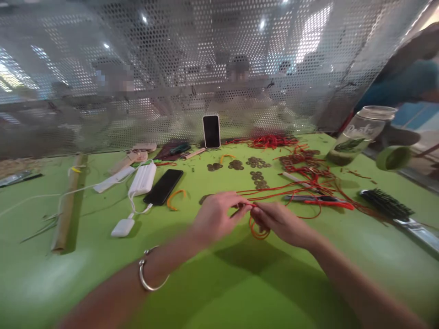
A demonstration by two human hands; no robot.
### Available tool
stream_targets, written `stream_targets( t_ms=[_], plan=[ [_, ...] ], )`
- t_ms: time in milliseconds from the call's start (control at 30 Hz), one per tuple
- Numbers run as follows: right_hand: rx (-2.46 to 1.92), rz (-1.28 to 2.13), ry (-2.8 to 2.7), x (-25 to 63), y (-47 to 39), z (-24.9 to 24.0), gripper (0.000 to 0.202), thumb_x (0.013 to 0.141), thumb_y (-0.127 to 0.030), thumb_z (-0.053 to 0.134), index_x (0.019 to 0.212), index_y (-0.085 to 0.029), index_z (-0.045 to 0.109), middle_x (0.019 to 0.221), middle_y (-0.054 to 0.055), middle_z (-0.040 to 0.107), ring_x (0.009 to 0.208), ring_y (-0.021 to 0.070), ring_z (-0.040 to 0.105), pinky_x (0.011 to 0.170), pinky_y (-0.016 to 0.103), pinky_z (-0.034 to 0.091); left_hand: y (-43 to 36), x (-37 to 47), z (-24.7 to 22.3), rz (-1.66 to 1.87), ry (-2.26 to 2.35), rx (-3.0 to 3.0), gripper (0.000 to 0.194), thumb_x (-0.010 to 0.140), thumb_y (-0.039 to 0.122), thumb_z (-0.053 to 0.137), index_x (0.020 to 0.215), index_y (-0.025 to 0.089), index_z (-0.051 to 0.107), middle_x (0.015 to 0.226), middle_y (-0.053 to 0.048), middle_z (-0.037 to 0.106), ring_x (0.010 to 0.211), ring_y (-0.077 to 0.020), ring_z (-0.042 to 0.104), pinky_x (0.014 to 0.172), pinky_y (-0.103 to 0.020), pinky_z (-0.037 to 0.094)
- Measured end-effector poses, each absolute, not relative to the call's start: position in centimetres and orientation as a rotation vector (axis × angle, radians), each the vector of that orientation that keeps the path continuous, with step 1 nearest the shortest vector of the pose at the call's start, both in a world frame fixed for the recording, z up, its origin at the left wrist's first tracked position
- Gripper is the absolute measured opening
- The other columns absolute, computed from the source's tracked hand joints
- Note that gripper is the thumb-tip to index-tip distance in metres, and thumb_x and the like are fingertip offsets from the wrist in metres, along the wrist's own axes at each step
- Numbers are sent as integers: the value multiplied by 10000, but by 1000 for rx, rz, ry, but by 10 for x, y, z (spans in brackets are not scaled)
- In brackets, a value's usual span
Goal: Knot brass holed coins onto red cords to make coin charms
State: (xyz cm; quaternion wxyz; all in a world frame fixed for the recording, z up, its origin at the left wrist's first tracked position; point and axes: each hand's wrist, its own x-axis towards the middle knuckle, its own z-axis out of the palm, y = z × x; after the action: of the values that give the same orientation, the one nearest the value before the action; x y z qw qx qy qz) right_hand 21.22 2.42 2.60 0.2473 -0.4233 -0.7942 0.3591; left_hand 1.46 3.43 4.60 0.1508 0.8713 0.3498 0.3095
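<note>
Red cord (259, 234) runs through both of my hands, above the near middle of the green table. My left hand (217, 214), with a silver bangle at the wrist, pinches the cord between thumb and fingers. Close beside it, my right hand (279, 221) is closed on the same cord, and a loop hangs below its fingers. Long strands stretch away to the right from behind the hands. Just beyond them lie groups of round dark coins (259, 179), one partly hidden behind my left hand.
Tangled red cords (305, 162), a red-handled tool (329, 202) and a hairbrush (387, 203) lie right, near a glass jar (360, 132). Left are a black phone (163, 186), a white power bank (143, 178) and a tube (66, 210). Another phone (211, 131) stands against the perforated screen.
</note>
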Motion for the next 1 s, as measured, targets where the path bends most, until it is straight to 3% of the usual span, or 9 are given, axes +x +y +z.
stream_targets(
  t_ms=[133,233,300,367,600,767,867,1000],
  plan=[
    [-1372,567,-1980,261,51,17,433,961,-483,289,696,-191,468,604,1,543,528,111,498,532,227,380,46,28,21,697,936,2704,327,907,364,532,1107,123,624,1126,-117,666,1077,-231,590,952,-391,468],
    [-1626,189,-2076,292,69,12,269,897,-390,437,903,-185,611,956,72,678,712,165,622,651,267,443,57,38,9,478,935,2887,252,906,232,534,1109,115,626,1192,-117,629,1126,-225,557,1003,-387,435],
    [-1789,65,-2195,305,78,8,319,843,-355,500,1105,-220,621,1234,70,612,875,215,649,718,300,471,69,47,6,430,1016,2923,264,898,170,531,1144,114,606,1189,-109,628,1111,-214,562,1002,-374,434],
    [-1898,23,-2266,313,83,4,424,807,-362,533,1214,-258,588,1348,44,534,980,256,635,737,328,488,84,56,5,423,1100,2901,285,886,226,565,1141,106,604,1155,-119,636,1084,-235,572,967,-392,455],
    [-1964,27,-2304,310,86,1,458,779,-446,561,1186,-243,618,1215,91,624,938,290,648,697,350,501,113,75,1,343,1217,2847,328,830,369,630,1029,110,665,986,-123,686,949,-278,614,828,-423,500],
    [-1965,11,-2273,301,86,0,395,804,-456,531,1115,-240,641,1191,92,631,894,278,658,666,330,489,118,77,-2,339,1260,2837,229,840,301,605,986,142,681,925,-91,688,884,-247,610,782,-381,491],
    [-1955,12,-2261,299,85,0,354,820,-416,518,1097,-236,643,1087,89,668,863,262,661,658,314,480,122,79,-3,349,1275,2836,178,838,275,594,906,143,693,848,-82,674,827,-238,601,728,-362,485],
    [-1875,29,-2288,295,83,3,310,849,-329,491,1108,-235,633,1114,88,654,878,239,655,687,300,468,125,81,-3,376,1294,2816,128,830,200,573,798,146,685,757,-67,648,747,-209,583,686,-335,468]
  ],
)
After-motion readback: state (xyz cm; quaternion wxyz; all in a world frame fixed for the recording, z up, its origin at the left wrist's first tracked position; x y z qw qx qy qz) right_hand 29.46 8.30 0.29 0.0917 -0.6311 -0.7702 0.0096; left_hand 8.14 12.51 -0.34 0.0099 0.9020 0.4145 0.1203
